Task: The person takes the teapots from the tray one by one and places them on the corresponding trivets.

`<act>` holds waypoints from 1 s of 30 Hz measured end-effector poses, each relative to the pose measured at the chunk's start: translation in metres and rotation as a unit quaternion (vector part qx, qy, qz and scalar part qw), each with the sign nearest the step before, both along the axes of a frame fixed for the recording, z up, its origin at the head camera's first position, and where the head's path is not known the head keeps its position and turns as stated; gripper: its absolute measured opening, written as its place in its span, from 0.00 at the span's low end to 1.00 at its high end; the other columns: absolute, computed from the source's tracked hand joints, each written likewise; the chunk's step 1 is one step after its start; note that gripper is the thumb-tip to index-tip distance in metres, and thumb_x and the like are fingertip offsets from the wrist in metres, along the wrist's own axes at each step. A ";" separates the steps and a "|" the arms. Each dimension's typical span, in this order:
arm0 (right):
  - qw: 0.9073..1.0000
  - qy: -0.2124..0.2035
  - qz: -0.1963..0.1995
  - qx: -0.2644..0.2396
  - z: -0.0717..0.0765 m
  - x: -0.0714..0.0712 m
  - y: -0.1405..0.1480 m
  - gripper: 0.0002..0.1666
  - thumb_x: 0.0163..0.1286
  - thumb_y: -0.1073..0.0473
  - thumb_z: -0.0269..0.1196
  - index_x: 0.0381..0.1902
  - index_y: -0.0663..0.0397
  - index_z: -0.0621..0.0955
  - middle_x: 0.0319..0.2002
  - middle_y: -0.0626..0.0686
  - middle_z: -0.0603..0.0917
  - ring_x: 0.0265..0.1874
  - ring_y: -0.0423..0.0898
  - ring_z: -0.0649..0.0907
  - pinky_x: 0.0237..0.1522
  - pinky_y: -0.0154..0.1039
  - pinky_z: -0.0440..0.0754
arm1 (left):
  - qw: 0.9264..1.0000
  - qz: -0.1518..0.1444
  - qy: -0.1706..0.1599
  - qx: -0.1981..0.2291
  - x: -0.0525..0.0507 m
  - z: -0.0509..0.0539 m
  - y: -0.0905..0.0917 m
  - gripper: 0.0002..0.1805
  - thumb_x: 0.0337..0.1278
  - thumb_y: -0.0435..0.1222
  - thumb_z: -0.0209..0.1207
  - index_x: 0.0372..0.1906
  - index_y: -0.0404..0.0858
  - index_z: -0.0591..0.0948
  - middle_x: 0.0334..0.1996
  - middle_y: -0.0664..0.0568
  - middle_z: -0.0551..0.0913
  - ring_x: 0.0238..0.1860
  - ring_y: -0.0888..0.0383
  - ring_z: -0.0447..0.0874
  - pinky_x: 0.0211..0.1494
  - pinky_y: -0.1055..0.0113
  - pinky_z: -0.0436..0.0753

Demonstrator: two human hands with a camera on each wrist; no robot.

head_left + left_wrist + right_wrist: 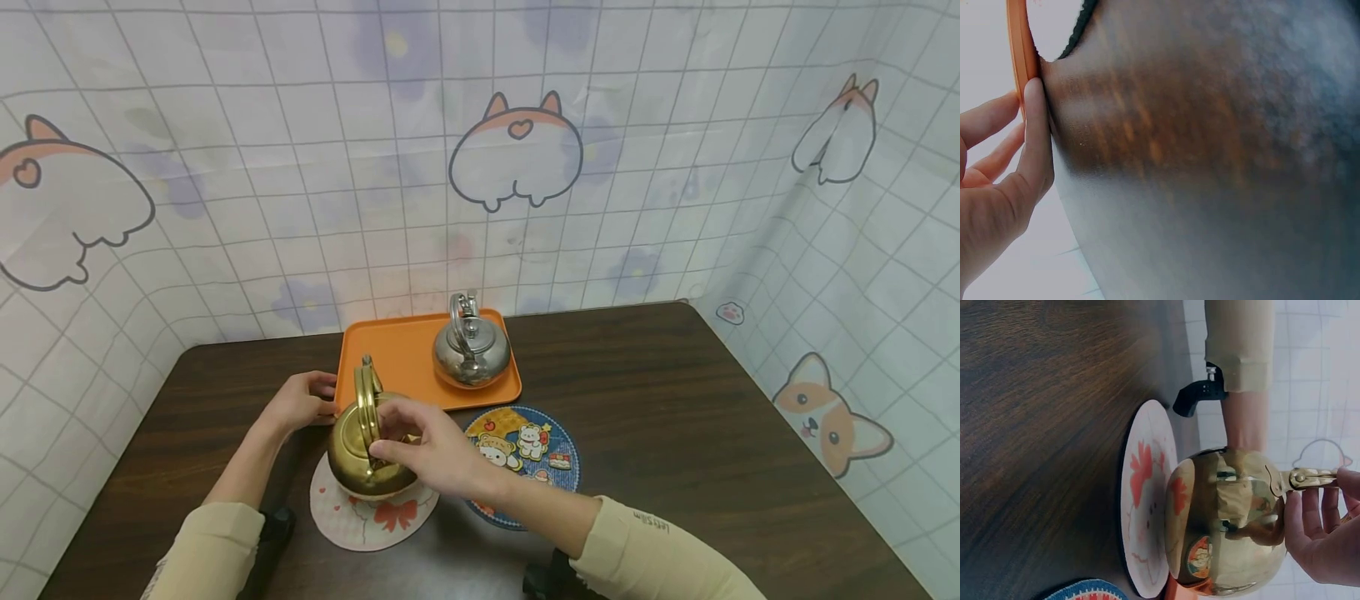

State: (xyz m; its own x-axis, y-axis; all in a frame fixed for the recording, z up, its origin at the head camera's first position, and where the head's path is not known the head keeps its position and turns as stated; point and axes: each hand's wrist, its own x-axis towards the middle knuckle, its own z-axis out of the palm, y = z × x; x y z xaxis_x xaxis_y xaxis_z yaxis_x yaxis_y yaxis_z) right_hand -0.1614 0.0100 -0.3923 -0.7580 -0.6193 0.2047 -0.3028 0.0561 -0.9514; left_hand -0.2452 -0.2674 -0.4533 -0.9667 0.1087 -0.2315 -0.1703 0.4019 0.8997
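Observation:
A shiny gold kettle (pixel 352 462) stands over a round pink-and-white placemat (pixel 360 529) with a red bow print; I cannot tell whether its base touches the mat. My right hand (pixel 438 446) grips the kettle's upright handle, with fingers and thumb around it in the right wrist view. At the left edge of the orange tray (pixel 397 358), my left hand (pixel 300 402) pinches the rim (pixel 1017 53), its thumb low against the outside. A silver kettle (pixel 472 354) sits on the tray's right half, its handle raised.
Right of the gold kettle lies a round blue placemat (pixel 566 458) with cartoon bears, partly covered by my right forearm. The dark wooden table (pixel 675 417) extends to the right. A patterned white wall cloth (pixel 637 167) rises behind the tray and along both sides.

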 end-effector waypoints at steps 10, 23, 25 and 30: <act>1.000 -0.007 0.014 -0.008 -0.008 0.005 -0.005 0.10 0.73 0.65 0.66 0.50 0.58 0.82 0.42 0.48 0.85 0.44 0.38 0.83 0.54 0.36 0.82 | 1.000 0.002 -0.005 -0.011 0.000 0.000 0.001 0.32 0.64 0.17 0.59 0.70 0.16 0.61 0.56 0.24 0.71 0.37 0.53 0.85 0.43 0.57 0.90; 1.000 0.006 0.008 -0.007 -0.013 0.009 -0.006 0.10 0.72 0.66 0.67 0.49 0.54 0.82 0.41 0.45 0.84 0.41 0.36 0.83 0.52 0.36 0.83 | 1.000 0.007 -0.006 -0.014 -0.001 -0.002 0.001 0.32 0.64 0.17 0.59 0.70 0.17 0.62 0.56 0.25 0.71 0.38 0.52 0.86 0.43 0.59 0.90; 1.000 0.005 0.008 -0.008 -0.014 0.008 -0.005 0.09 0.72 0.66 0.67 0.48 0.55 0.82 0.41 0.47 0.84 0.41 0.36 0.83 0.52 0.37 0.83 | 1.000 0.007 -0.005 -0.015 -0.001 -0.002 0.001 0.32 0.64 0.17 0.59 0.70 0.17 0.61 0.56 0.25 0.71 0.38 0.52 0.86 0.42 0.60 0.90; 1.000 0.004 0.018 -0.006 -0.015 0.007 -0.002 0.09 0.72 0.65 0.67 0.48 0.56 0.81 0.41 0.50 0.84 0.40 0.36 0.83 0.52 0.38 0.84 | 1.000 0.009 -0.002 -0.016 -0.001 -0.002 0.002 0.32 0.64 0.17 0.59 0.70 0.16 0.61 0.56 0.24 0.71 0.40 0.49 0.87 0.42 0.59 0.90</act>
State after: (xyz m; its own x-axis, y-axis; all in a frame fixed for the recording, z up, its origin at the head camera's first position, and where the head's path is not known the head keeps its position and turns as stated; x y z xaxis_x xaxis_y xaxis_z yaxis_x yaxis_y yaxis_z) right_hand -0.1548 0.0083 -0.4074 -0.7336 -0.6436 0.2182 -0.3120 0.0337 -0.9495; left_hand -0.2461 -0.2657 -0.4550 -0.9676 0.0826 -0.2387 -0.1819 0.4277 0.8854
